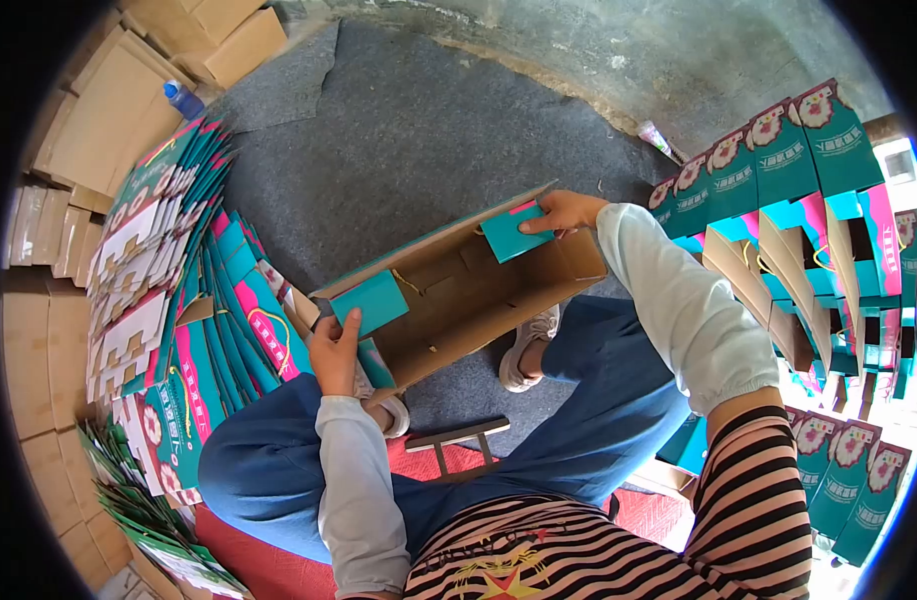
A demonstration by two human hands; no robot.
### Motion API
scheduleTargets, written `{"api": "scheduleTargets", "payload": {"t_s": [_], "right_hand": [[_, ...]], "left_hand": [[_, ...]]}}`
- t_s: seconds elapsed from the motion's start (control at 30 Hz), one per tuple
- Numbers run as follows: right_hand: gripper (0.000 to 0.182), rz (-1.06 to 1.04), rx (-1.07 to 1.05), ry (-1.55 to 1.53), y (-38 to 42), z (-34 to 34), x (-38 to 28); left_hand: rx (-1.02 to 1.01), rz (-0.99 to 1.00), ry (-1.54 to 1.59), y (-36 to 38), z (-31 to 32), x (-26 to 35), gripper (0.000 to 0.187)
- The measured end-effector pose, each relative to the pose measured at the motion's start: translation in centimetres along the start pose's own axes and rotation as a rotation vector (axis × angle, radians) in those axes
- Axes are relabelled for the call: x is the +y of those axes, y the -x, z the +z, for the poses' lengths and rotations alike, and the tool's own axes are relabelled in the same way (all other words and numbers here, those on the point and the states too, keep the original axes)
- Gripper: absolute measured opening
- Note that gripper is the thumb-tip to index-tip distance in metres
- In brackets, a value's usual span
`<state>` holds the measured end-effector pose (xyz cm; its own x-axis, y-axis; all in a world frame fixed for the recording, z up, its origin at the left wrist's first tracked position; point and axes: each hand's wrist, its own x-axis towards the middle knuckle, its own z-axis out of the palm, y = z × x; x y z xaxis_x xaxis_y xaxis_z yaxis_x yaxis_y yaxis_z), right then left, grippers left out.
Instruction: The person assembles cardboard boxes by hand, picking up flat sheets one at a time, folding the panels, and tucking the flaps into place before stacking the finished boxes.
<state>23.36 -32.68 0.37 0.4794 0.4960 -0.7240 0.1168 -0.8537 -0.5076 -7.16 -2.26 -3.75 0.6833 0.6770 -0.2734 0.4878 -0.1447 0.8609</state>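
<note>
An open cardboard box (459,345), brown inside and teal outside, is held in front of my legs with its inside facing up. My left hand (337,352) grips its left end, the thumb resting on a teal flap (372,301). At the far right corner, my right hand (567,213) pinches another teal flap (509,236) with a pink edge. Yellow cord (407,282) shows at the box wall beside the left flap. My right fingers beneath the flap are partly hidden.
Flattened teal and pink cartons (239,310) are stacked at my left. Assembled teal boxes (779,160) stand in rows at my right. Brown cartons (44,350) line the far left, with a blue bottle (184,99) near them. Dark grey matting (379,150) covers the floor ahead.
</note>
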Motion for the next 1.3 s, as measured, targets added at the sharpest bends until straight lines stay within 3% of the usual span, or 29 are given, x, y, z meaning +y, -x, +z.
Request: {"api": "scheduleTargets", "payload": {"t_s": [0.13, 0.27, 0.33, 0.4, 0.47, 0.57, 0.67, 0.73, 0.87, 0.97, 1.1, 1.2, 1.3], "right_hand": [[0.071, -0.038, 0.047, 0.097, -0.8, 1.2, -0.1], [0.065, -0.085, 0.054, 0.03, -0.8, 1.1, 0.7], [0.063, -0.028, -0.008, 0.121, -1.6, 0.1, 1.4], [0.061, 0.018, -0.031, -0.06, 0.8, -1.1, -0.6], [0.066, -0.034, 0.24, 0.031, 3.4, -1.9, -3.3], [0.071, -0.465, 0.604, 0.627, 5.1, -1.1, -5.2], [0.066, -0.491, 0.476, 0.954, 4.8, 0.2, -6.3], [0.065, -0.397, 0.367, 1.028, 4.2, 0.6, -7.4], [0.057, -0.347, 0.241, 1.056, 3.7, 1.9, -8.8], [0.058, -0.474, 0.247, 0.973, 3.0, 2.9, -7.6], [0.064, -0.571, 0.307, 0.966, 3.2, 4.0, -6.3], [0.069, -0.582, 0.318, 0.956, 3.7, 4.3, -5.9], [0.071, -0.589, 0.33, 0.976, 3.7, 4.8, -5.8]], "left_hand": [[-0.002, 0.018, 0.023, -1.4, 0.4, -2.8, 0.039], [0.001, -0.143, 0.247, -1.2, 1.1, -3.1, 0.044], [0.047, -0.067, 0.228, -2.3, 2.3, -5.4, 0.042], [0.138, 0.019, 0.174, -2.3, 1.9, -5.9, 0.038], [0.234, 0.135, 0.1, -1.5, 2.1, -4.2, 0.033], [0.206, 0.234, -0.026, -0.3, 1.0, -1.6, 0.027], [0.098, 0.289, -0.05, 1.4, 0.1, 0.6, 0.033], [-0.073, 0.257, -0.092, 3.0, -0.7, 2.5, 0.049], [-0.101, 0.48, -0.326, 5.3, -1.1, 4.8, 0.06], [-0.157, 0.427, -0.311, 4.5, -1.2, 4.1, 0.053], [-0.1, 0.239, -0.077, 5.2, -1.0, 2.9, 0.034], [-0.042, 0.062, 0.001, 5.8, -2.0, 2.7, 0.03], [0.033, 0.144, 0.275, 5.6, -3.1, 1.4, 0.032]]}}
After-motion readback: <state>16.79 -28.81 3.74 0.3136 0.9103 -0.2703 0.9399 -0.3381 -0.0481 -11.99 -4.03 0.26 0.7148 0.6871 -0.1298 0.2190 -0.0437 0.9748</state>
